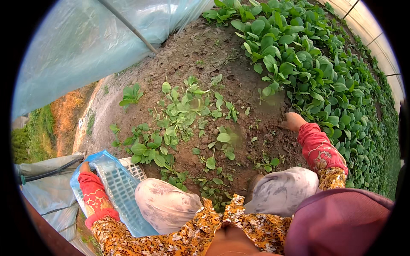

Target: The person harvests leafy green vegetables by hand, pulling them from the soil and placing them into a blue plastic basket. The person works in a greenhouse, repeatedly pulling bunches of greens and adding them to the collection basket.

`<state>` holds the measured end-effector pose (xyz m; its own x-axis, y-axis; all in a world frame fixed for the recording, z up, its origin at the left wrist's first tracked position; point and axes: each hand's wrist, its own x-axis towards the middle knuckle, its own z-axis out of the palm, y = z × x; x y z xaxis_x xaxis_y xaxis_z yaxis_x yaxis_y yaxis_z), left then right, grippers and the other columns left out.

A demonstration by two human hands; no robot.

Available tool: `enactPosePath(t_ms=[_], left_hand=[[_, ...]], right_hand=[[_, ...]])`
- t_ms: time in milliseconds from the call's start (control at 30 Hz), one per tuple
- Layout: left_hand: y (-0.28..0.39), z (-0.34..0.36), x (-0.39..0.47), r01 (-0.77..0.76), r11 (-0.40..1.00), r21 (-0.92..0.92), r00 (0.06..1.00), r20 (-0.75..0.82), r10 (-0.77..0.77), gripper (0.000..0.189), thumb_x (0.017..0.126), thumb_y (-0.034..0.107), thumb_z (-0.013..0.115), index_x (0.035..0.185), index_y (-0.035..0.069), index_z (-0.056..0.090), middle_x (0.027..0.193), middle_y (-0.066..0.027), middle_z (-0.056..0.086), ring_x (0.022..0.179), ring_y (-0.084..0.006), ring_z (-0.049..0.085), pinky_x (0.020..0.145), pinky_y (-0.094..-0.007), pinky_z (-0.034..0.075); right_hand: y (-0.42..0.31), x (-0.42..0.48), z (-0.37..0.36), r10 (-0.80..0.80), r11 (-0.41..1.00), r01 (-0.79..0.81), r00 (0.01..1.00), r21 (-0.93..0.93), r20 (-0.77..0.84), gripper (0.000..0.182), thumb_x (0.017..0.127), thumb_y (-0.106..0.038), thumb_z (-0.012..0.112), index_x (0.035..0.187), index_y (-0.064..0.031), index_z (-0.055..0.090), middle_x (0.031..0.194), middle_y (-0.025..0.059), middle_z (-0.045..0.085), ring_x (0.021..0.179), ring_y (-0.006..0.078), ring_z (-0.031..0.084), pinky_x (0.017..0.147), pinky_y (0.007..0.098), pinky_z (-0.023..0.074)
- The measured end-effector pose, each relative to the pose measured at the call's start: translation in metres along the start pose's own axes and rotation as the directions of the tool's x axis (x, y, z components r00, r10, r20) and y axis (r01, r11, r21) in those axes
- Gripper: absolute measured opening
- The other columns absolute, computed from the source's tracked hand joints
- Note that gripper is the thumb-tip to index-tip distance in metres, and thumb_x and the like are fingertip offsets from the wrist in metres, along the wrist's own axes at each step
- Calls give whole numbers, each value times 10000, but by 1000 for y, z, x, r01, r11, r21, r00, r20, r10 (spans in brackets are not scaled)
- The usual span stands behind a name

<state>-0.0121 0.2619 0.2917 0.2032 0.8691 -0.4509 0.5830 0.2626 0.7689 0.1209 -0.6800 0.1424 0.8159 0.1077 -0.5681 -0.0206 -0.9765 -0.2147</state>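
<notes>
My left hand (85,167) rests at the far corner of a white plastic crate (136,169) lined with blue plastic film (123,195); its fingers are partly hidden, so its grip cannot be told. On the right, my right hand (293,122) reaches down to the brown soil at the edge of a dense bed of leafy green plants (320,80). Its fingertips are at the ground, and whether they hold anything cannot be told. Between my hands, loose and wilted leafy greens (181,112) lie scattered over the soil (205,64).
Clear plastic sheeting (83,48) with a metal pole (128,27) slopes down at the upper left. A rolled sheet edge with a dark pipe (51,176) lies left of the crate. A small green plant (130,95) stands in the soil. My bent knees (166,204) flank the near ground.
</notes>
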Motion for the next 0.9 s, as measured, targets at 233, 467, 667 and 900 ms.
enactPosePath(t_ms=[233, 467, 667, 900], left_hand=[[-31, 47, -143, 32, 997, -67, 998, -48, -36, 493, 869, 354, 575, 1242, 42, 499, 1202, -164, 555, 1068, -365, 548, 917, -538, 429], [-39, 59, -262, 66, 991, -120, 998, -4, -67, 472, 880, 347, 554, 1235, 40, 506, 1202, -164, 562, 1066, -365, 554, 920, -528, 434], [-34, 116, -279, 107, 987, -117, 991, 88, -97, 455, 891, 340, 537, 1229, 38, 512, 1202, -164, 567, 1063, -365, 559, 923, -519, 439], [-20, 139, -285, 188, 975, -118, 980, 85, -178, 437, 902, 333, 517, 1222, 35, 520, 1201, -163, 573, 1061, -365, 565, 927, -509, 445]], right_hand=[[124, 38, 75, 261, 886, -213, 963, 412, -64, 406, 825, -245, 568, 1025, 109, 571, 992, 309, 603, 965, 432, 573, 823, 445, 448], [118, 53, 44, 251, 863, -294, 955, 410, 156, 317, 832, -254, 573, 887, 50, 650, 786, 194, 643, 737, 315, 645, 655, 397, 493], [85, 130, -23, 337, -279, -183, 901, 943, 274, 226, 908, -258, 538, 921, -33, 551, 788, 84, 605, 663, 216, 623, 546, 323, 503], [22, 182, -40, 136, -890, 35, 972, 454, 193, 417, 957, -424, 404, 1230, -125, 500, 1214, 120, 543, 1045, 373, 552, 872, 598, 443]])
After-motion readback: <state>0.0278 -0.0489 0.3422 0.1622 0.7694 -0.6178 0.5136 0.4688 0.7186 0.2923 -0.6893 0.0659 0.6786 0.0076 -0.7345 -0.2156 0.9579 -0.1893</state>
